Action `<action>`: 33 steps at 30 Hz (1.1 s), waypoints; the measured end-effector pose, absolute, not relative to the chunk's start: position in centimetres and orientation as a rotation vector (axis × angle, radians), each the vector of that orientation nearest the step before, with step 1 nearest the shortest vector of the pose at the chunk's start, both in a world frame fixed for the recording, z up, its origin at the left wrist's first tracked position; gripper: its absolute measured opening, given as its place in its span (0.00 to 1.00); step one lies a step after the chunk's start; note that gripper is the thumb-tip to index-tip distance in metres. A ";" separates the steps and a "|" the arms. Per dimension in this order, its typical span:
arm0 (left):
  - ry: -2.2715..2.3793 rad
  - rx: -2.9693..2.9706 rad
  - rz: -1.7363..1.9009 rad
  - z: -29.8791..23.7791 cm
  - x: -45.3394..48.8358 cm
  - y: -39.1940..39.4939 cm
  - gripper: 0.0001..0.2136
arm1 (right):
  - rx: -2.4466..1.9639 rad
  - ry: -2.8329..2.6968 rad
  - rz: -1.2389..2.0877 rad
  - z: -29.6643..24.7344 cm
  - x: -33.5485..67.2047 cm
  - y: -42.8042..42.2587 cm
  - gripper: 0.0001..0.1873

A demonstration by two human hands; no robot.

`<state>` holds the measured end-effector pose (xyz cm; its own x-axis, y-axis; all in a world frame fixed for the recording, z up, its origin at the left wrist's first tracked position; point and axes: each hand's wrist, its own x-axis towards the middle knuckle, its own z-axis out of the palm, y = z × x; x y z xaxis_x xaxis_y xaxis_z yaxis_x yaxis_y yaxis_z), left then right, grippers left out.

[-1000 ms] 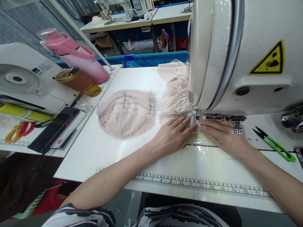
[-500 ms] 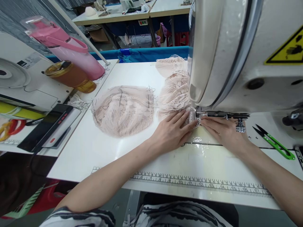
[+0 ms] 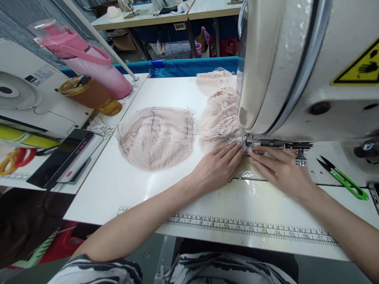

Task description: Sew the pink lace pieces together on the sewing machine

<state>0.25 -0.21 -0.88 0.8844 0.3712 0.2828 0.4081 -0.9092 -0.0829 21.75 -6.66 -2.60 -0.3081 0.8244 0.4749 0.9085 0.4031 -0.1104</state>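
My left hand lies flat, its fingers stretched over the near edge of a pale pink lace piece, just left of the presser foot. On the other side of the foot, my right hand has its fingertips closed on the narrow lace edge. The needle area of the white sewing machine sits between both hands, and the fingertips partly cover the lace there. Farther left on the table, a second lace piece with dark loose threads is spread out.
Green thread snips lie right of my right hand. A printed ruler runs along the front of the table. At the left are a pink bottle, an amber cup, a black device and scissors.
The fingers of my left hand have drawn together and lie flatter beside the foot. Less of the lace edge shows between the hands. My right hand has shifted slightly.
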 end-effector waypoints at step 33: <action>-0.750 -2.966 -0.269 -0.6 0.3 0.2 0.23 | -1.585 -2.293 -0.599 -2.2 20.2 -6.8 0.17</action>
